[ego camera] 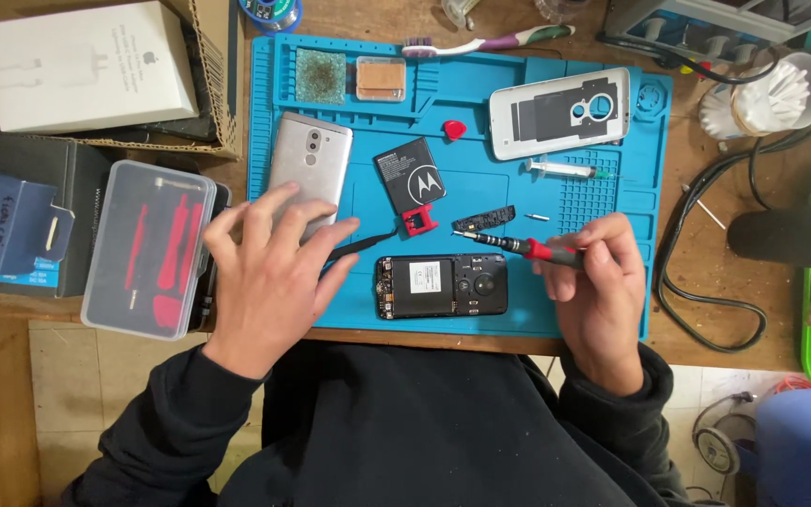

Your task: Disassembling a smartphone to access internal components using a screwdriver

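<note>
Screwdriver (527,248) is gripped by right hand (598,282), tip leftward above phone (441,285); tweezers (368,244) are pinched by left hand (269,272).

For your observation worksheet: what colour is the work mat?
Blue work mat, clearest in the head view.

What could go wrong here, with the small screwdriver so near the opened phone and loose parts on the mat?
1. The right hand holds the screwdriver with its tip above the opened phone; a slip might scratch the exposed inside.
2. A tiny loose part lies free on the blue mat; a sleeve could sweep it away.
3. The left hand holds tweezers pointing toward the battery; a poke could perhaps damage it.
</note>
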